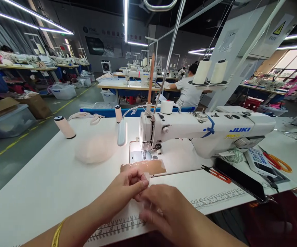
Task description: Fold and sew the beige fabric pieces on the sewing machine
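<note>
My left hand (pixel 131 185) is closed, pinching a small, pale, sheer piece of fabric (pixel 146 177) between thumb and fingers. Right against it, my right hand (pixel 164 206) has its fingers curled in on the same piece; they are partly blurred and hide much of it. Both hands are above the table's front edge, just before the white sewing machine (pixel 205 127). A brown strip (pixel 148 167) lies at the needle plate (pixel 137 156), behind my fingers. To the left, a sheer, pale, rounded piece of fabric (pixel 94 150) rests on the table.
Thread cones (pixel 64 127) stand at the left and back. At the right lie orange snips (pixel 216 174), a black phone (pixel 239 180), a control box (pixel 260 163) and orange-handled scissors (pixel 277 162). A printed ruler (pixel 215 196) runs along the front edge. A co-worker (pixel 191 87) sits beyond.
</note>
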The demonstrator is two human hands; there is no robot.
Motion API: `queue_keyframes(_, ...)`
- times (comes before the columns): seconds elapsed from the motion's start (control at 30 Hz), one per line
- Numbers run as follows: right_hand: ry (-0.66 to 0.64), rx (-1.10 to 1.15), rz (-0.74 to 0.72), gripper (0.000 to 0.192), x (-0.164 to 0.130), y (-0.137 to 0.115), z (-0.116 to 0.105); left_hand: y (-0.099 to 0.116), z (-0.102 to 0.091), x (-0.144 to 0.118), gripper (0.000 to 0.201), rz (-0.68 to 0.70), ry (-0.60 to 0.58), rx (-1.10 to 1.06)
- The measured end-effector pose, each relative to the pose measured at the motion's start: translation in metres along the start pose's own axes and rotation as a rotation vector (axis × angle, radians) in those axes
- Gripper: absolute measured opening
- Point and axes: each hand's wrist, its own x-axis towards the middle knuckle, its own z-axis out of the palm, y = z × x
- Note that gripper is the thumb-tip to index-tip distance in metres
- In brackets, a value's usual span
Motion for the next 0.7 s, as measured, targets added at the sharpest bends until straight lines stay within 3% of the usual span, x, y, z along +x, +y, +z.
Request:
queue_keyframes(0.1, -0.329, -0.017, 0.035, 0.019, -0.017, -0.014, -0.023, -0.004, -0.002, 0.001, 0.05, -0.026, -0.003, -0.055)
queue_keyframes(0.13, -0.322, -0.001, 0.062, 0.026, -0.02, -0.015, -0.032, -0.006, -0.003, 0.001, 0.048, -0.028, -0.023, -0.053)
queue_keyframes(0.23, -0.221, 0.155, 0.03, 0.072, -0.011, -0.002, -0.049, -0.009, -0.004, -0.005, 0.039, -0.018, -0.127, -0.062)
queue_keyframes(0.3, -0.185, 0.335, 0.069, 0.09, 0.004, 0.015, -0.046, -0.008, -0.004, -0.011, 0.033, -0.032, -0.224, -0.128)
queue_keyframes(0.33, -0.24, 0.464, 0.09, 0.092, 0.011, 0.024, -0.04, -0.007, -0.004, -0.014, 0.031, -0.053, -0.283, -0.173)
queue_keyframes(0.43, -0.352, 0.855, 0.19, 0.079, 0.025, 0.046, -0.021, -0.002, -0.01, -0.019, 0.03, -0.114, -0.384, -0.263)
queue_keyframes(0.5, -0.399, 0.917, 0.281, 0.059, 0.027, 0.052, -0.015, 0.0, -0.017, -0.016, 0.031, -0.128, -0.332, -0.239)
queue_keyframes(0.6, -0.376, 0.713, 0.31, 0.032, 0.033, 0.053, -0.019, 0.002, -0.028, 0.0, 0.034, -0.132, -0.211, -0.081)
queue_keyframes(0.7, -0.261, 0.411, 0.205, 0.019, 0.049, 0.054, -0.031, 0.003, -0.03, 0.022, 0.036, -0.047, -0.204, 0.087)
